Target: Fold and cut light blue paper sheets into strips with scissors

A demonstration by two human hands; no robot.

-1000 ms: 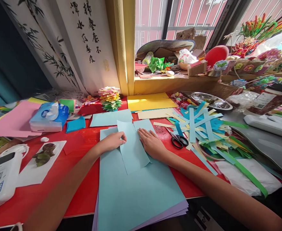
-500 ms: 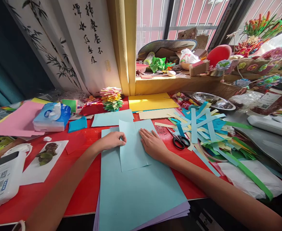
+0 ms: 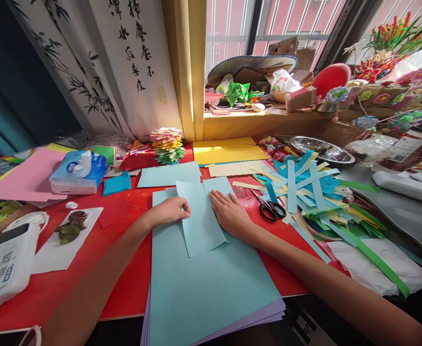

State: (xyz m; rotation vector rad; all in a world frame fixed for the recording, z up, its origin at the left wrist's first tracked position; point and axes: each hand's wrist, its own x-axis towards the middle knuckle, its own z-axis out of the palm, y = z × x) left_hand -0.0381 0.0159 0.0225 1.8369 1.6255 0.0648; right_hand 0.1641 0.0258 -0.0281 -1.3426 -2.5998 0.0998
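Observation:
A light blue sheet of paper (image 3: 201, 225) lies on a stack of larger light blue sheets (image 3: 211, 283), with lilac paper (image 3: 268, 313) showing beneath. The smaller sheet has a split at its top edge, and its left part tilts over the right part (image 3: 216, 184). Whether the two parts still join lower down I cannot tell. My left hand (image 3: 169, 210) has its fingers curled and pinches the left part's edge. On the right part my right hand (image 3: 229, 211) lies flat, fingers stretched out. Black-handled scissors (image 3: 271, 211) rest right of that hand.
Cut paper strips (image 3: 304, 187) are heaped to the right, near a metal bowl (image 3: 321, 149). A folded-paper stack (image 3: 167, 145), yellow paper (image 3: 230, 150) and another light blue sheet (image 3: 169, 174) lie behind. Leftward are a tissue pack (image 3: 77, 172) and a white box (image 3: 9, 269).
The left part of the split sheet has turned, its lower end swinging right and the gap at the top changing shape. My left hand has shifted slightly right; my right hand stays flat.

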